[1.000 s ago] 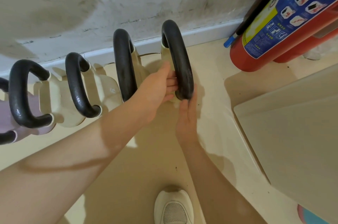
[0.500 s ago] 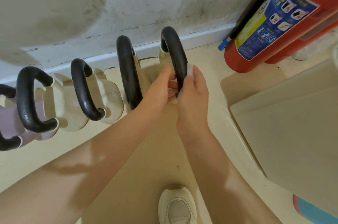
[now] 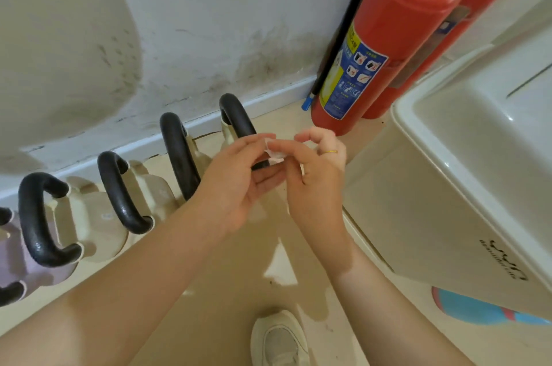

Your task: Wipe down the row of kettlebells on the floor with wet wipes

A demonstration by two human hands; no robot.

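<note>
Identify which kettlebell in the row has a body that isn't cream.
The purple kettlebell at the far left end of the row, partly cut off by the frame edge. The cream kettlebells beside it all share one pale colour.

5 kettlebells (image 3: 125, 210), 2 extinguishers (image 3: 385, 46), 2 hands (image 3: 239, 186), 1 wipe (image 3: 273, 150), 1 shoe (image 3: 279, 338)
</note>
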